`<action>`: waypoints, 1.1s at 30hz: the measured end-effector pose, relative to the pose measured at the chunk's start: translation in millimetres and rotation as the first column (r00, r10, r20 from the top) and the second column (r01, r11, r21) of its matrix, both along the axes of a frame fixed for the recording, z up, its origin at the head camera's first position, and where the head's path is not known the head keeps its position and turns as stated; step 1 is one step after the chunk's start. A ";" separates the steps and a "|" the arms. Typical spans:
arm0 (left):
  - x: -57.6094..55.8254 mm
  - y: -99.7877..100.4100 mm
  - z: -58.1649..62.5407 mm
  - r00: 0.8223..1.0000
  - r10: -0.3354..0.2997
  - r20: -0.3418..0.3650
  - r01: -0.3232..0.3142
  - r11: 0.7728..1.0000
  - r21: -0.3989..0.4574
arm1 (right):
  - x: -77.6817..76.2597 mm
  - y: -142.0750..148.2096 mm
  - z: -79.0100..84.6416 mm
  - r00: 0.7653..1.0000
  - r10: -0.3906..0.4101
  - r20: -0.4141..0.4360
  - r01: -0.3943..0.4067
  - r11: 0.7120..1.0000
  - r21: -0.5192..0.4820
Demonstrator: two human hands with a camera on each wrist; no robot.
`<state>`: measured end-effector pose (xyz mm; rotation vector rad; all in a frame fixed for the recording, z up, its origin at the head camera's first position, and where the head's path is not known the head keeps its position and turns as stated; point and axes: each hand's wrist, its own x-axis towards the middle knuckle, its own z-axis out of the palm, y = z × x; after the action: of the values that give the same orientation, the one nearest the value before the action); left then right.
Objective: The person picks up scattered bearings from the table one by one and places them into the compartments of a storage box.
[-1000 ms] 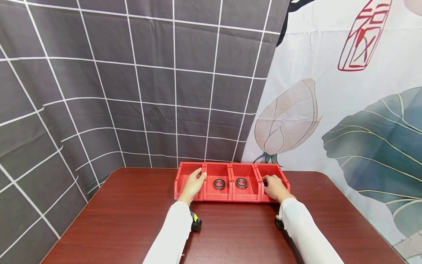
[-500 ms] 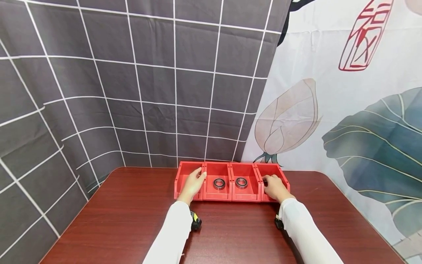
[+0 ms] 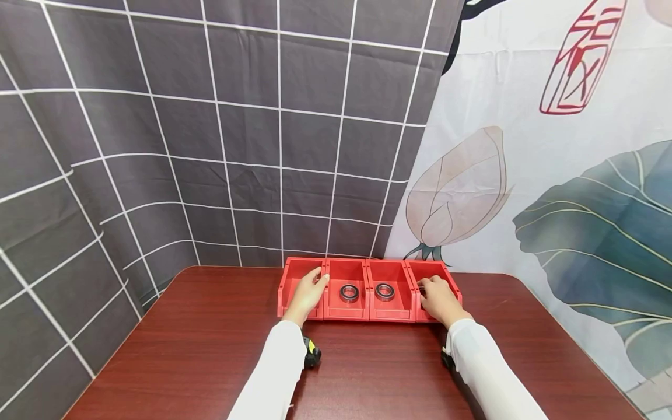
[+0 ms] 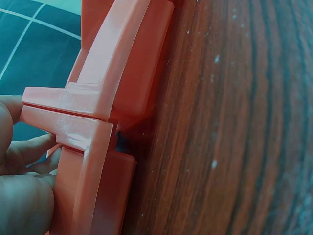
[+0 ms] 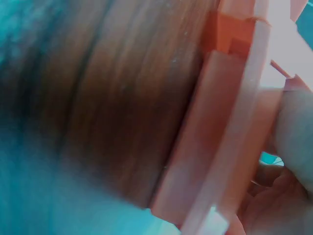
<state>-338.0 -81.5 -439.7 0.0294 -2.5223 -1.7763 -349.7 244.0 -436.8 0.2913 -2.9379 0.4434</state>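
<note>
Four red plastic bins stand side by side in a row on the table. My left hand (image 3: 306, 293) is at the leftmost bin (image 3: 290, 274), its thumb and fingers gripping the wall shared with the second bin (image 3: 346, 312). In the left wrist view those fingers (image 4: 29, 152) sit behind the bin's front edge. One ball bearing (image 3: 349, 286) lies in the second bin and another bearing (image 3: 385, 284) in the third bin (image 3: 396, 313). My right hand (image 3: 440, 298) reaches into the rightmost bin (image 3: 427, 268), fingers curled round a dark ring like the other bearings, mostly hidden by the hand.
The row of bins stands near the back edge of the reddish-brown table (image 3: 210, 350). Behind it hang a grey gridded cloth (image 3: 236, 146) and a white cloth with printed flowers (image 3: 472, 87). A dark wrist device (image 3: 312, 353) shows under the left sleeve.
The right hand and forearm have shifted slightly within the rightmost bin, and the sleeve sits a little further right. The left hand, bins and two visible bearings stay put.
</note>
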 end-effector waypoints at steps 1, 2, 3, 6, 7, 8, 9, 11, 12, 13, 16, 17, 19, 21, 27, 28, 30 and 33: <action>0.3 0.0 0.4 1.000 0.001 0.001 -0.001 1.000 0.001 | 1.9 -0.5 1.5 1.000 0.003 -0.006 -0.003 1.000 0.004; 0.7 0.0 1.0 1.000 0.002 0.000 -0.002 1.000 -0.001 | 3.8 -1.3 3.2 1.000 0.004 -0.008 -0.004 1.000 0.004; 1.1 0.1 1.4 1.000 0.002 0.000 -0.002 1.000 0.000 | 5.6 -2.0 5.0 1.000 0.010 -0.009 -0.010 1.000 0.005; 2.1 0.3 3.0 1.000 0.003 0.002 -0.003 1.000 0.000 | 10.9 -3.2 10.0 1.000 0.013 -0.011 -0.013 1.000 0.010; 2.2 0.3 3.1 1.000 0.003 0.004 -0.003 1.000 0.001 | 12.4 -3.4 11.4 1.000 0.016 -0.015 -0.016 1.000 0.012; 2.3 0.3 3.2 1.000 0.003 0.005 -0.003 1.000 0.002 | 13.8 -3.3 12.7 0.999 0.023 -0.022 -0.023 1.000 0.016; 2.2 0.3 3.1 1.000 0.002 0.006 -0.002 1.000 0.003 | 15.2 -3.3 13.9 0.999 0.030 -0.030 -0.029 0.999 0.018; 1.9 0.2 2.7 1.000 0.002 0.006 -0.002 1.000 0.002 | 17.9 -3.2 15.9 0.998 0.037 -0.050 -0.036 0.999 0.021; 1.7 0.2 2.5 1.000 0.001 0.004 -0.001 1.000 0.002 | 19.1 -3.0 16.7 0.997 0.042 -0.060 -0.041 0.999 0.023; 1.5 0.1 2.3 1.000 0.001 0.004 -0.001 1.000 0.002 | 20.1 -2.8 17.2 0.997 0.046 -0.068 -0.044 0.999 0.023; 1.6 0.3 2.2 1.000 0.002 0.003 -0.002 1.000 -0.002 | 23.0 -1.7 18.0 0.994 0.055 -0.091 -0.053 0.998 0.020; 1.7 0.4 2.1 1.000 0.003 0.003 -0.003 1.000 -0.003 | 24.1 -1.4 18.2 0.993 0.057 -0.100 -0.056 0.998 0.020; 1.7 0.6 2.1 1.000 0.006 0.004 -0.006 1.000 -0.006 | 26.9 -1.1 18.8 0.992 0.060 -0.111 -0.060 0.998 0.011; 1.4 0.8 1.8 1.000 0.007 0.005 -0.007 1.000 -0.006 | 30.5 -0.8 19.0 0.989 0.067 -0.134 -0.067 0.998 0.008; 0.2 1.1 1.0 1.000 0.004 0.007 -0.004 1.000 -0.006 | 43.7 -1.4 21.9 0.978 0.085 -0.190 -0.086 0.996 -0.002; 0.0 1.0 0.9 1.000 0.003 0.006 -0.003 1.000 -0.006 | 45.8 -1.4 22.5 0.976 0.088 -0.197 -0.091 0.996 -0.004; -0.2 0.8 0.4 1.000 0.003 0.005 -0.003 1.000 -0.007 | 49.7 -1.6 23.8 0.972 0.096 -0.216 -0.100 0.995 -0.008; -0.1 0.5 0.0 1.000 0.004 0.005 -0.004 1.000 -0.007 | 55.2 -1.9 24.6 0.967 0.104 -0.233 -0.111 0.994 -0.014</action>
<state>-338.1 -81.0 -439.7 0.0394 -2.5296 -1.7686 -294.5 242.2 -412.2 0.4676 -2.6950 0.4315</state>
